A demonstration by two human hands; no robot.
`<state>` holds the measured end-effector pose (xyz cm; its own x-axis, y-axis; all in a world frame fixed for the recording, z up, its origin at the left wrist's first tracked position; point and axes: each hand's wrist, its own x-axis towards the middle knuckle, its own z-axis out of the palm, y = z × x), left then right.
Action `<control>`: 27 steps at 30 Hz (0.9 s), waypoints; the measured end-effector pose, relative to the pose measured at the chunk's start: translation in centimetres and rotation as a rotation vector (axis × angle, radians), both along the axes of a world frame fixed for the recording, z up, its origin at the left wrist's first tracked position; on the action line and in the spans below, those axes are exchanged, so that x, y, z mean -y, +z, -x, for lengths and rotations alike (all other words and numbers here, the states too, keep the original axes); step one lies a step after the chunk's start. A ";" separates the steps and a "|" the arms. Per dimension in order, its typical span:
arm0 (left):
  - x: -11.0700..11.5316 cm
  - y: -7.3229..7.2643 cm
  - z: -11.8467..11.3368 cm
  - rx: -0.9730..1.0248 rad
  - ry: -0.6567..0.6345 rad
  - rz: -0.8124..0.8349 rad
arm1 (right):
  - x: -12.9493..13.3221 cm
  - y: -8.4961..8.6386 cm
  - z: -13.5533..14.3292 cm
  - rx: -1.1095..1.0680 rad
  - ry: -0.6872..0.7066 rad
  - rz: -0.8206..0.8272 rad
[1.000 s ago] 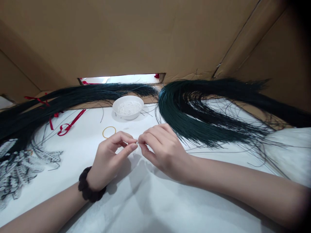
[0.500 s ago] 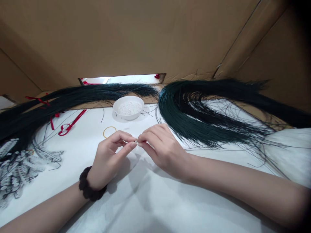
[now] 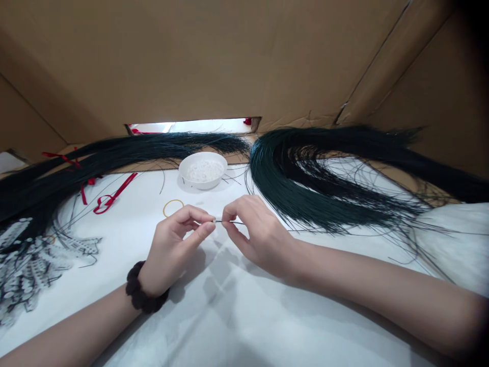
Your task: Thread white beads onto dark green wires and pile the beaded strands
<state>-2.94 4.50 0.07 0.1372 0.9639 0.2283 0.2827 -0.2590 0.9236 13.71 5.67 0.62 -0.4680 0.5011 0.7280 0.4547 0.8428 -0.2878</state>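
My left hand [image 3: 179, 239], with a dark band round the wrist, pinches a tiny pale piece [image 3: 214, 221] between thumb and forefinger. A thin dark strand [image 3: 219, 221] runs from that piece into the fingertips of my right hand [image 3: 254, 229], which are closed on it. The two hands are a short gap apart over the white cloth [image 3: 229, 316]. Behind them stands a white bowl [image 3: 203, 184] holding small whitish pieces. A yellow rubber band [image 3: 173, 201] lies just beyond my left hand.
A looped bundle of dark green strands [image 3: 317, 199] lies at the right, another bundle [image 3: 133, 150] at the back left. Red ribbon [image 3: 114, 196] and a pile of white-tipped strands [image 3: 34, 265] are at the left. A cardboard wall [image 3: 191, 61] rises behind, and a white bundle [image 3: 458, 239] sits far right.
My right fingertips have moved a little to the right, away from my left ones, and the dark strand now shows between them. My left hand has hardly moved.
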 end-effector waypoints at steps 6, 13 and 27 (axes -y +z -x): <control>0.2 -0.2 0.1 -0.106 -0.023 -0.143 | 0.1 -0.2 -0.1 0.045 0.018 -0.055; 0.7 -0.1 -0.2 -0.293 0.035 -0.382 | -0.1 -0.8 -0.1 0.076 0.008 -0.123; 0.8 0.0 -0.2 -0.339 0.137 -0.345 | -0.4 -0.9 0.2 0.026 -0.071 -0.061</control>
<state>-2.74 3.67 0.12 0.1367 0.8545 0.5012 0.6050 -0.4726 0.6408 13.54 6.10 -0.24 -0.4518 0.4889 0.7463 0.5208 0.8237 -0.2243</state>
